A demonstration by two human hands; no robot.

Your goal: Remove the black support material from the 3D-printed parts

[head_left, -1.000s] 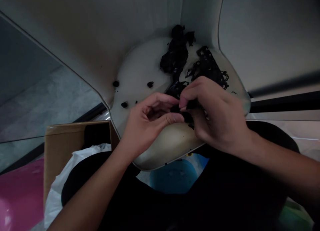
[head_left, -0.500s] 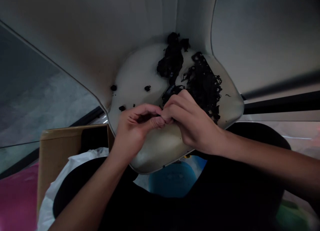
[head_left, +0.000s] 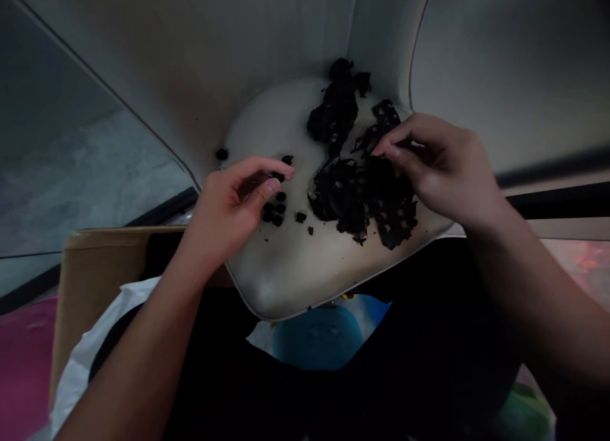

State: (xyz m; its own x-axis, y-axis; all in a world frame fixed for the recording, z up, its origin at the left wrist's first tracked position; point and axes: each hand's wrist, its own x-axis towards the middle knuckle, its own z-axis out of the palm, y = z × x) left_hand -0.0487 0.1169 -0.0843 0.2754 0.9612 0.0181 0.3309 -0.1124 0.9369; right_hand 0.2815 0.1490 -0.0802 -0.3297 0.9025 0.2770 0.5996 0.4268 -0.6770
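A pale chair seat (head_left: 295,269) carries a black perforated sheet (head_left: 362,196), a darker heap (head_left: 336,107) behind it and several small black bits (head_left: 276,212). My left hand (head_left: 229,206) hovers over the small bits, thumb and forefinger pinched on something I cannot make out. My right hand (head_left: 438,168) is at the far edge of the perforated sheet, its fingertips pinching the black material there.
A cardboard box (head_left: 95,263) with a white bag (head_left: 95,346) stands at the left, a pink surface (head_left: 23,358) beside it. A blue round container (head_left: 317,339) lies below the seat's front edge. The chair back (head_left: 214,60) rises behind.
My hands were pinched together over one piece at the seat's middle. They have parted: the left went left over the small bits, the right went up and right to the sheet's far edge.
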